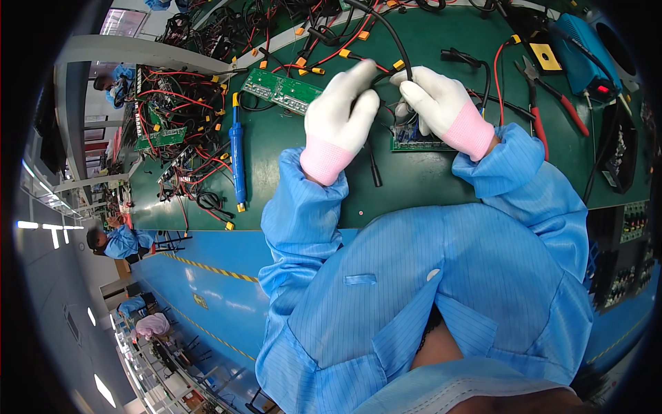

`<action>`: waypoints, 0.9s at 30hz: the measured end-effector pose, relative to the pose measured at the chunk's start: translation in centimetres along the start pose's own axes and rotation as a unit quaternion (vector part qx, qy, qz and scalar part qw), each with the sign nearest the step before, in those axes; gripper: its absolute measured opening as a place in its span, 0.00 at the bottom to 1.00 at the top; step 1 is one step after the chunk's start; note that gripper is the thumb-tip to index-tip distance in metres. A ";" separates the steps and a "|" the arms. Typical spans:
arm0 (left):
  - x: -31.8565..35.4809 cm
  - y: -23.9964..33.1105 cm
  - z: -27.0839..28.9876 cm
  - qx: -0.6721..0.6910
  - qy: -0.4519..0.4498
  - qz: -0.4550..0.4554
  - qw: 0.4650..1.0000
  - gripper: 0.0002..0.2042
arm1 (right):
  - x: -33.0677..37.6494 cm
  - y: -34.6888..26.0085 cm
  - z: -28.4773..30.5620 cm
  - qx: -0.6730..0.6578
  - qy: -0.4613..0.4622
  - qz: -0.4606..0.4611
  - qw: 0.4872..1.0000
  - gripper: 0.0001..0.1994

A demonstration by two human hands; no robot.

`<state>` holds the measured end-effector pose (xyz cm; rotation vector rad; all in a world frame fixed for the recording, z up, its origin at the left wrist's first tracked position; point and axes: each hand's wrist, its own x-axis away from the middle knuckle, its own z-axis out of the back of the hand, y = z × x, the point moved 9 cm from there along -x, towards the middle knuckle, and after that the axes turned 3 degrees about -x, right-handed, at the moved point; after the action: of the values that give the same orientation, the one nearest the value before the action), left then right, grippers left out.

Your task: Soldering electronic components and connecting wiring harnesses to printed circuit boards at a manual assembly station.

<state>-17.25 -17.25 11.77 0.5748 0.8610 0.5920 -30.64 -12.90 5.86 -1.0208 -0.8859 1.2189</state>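
Green bench [427,186], workshop floor behind. Left hand [339,117]: white glove, fingers pinched on black cable [396,41]. Right hand [441,103]: closed on the same cable, directly above one green board [414,141]. Cable apparently not yet seated on that board; joining seems left to do. Loose boards elsewhere: one [281,90]. Blue iron [237,155]: one. Red-handled cutters [552,93]: one. Wired boards heaped left, uncountable.

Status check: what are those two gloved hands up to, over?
Left hand and right hand pinching a black cable. Green board under right hand. Blue tool lies apart, left.
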 end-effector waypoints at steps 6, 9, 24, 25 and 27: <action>1.7 -2.5 -1.2 -0.051 -0.151 0.129 0.979 0.13 | 0.0 1.3 -0.4 -0.077 -0.002 -0.062 0.995 0.15; 2.2 -2.8 -1.1 -0.048 -0.156 0.110 0.980 0.13 | -0.1 1.4 -0.4 -0.080 0.003 -0.057 0.995 0.15; 2.9 3.2 -2.0 -0.279 -0.121 -0.177 0.936 0.07 | -0.3 1.5 -0.1 -0.043 0.011 -0.066 0.997 0.15; 2.7 3.4 -2.2 -0.265 -0.115 -0.175 0.941 0.08 | -0.3 1.5 -0.1 -0.040 0.015 -0.049 0.998 0.15; 2.4 3.8 -2.5 -0.236 -0.103 -0.172 0.951 0.09 | -0.5 1.7 0.0 -0.032 0.024 -0.016 0.999 0.15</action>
<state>-19.03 -12.38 11.77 0.0431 0.5746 0.3886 -31.23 -13.32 4.29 -1.0788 -0.9056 1.1416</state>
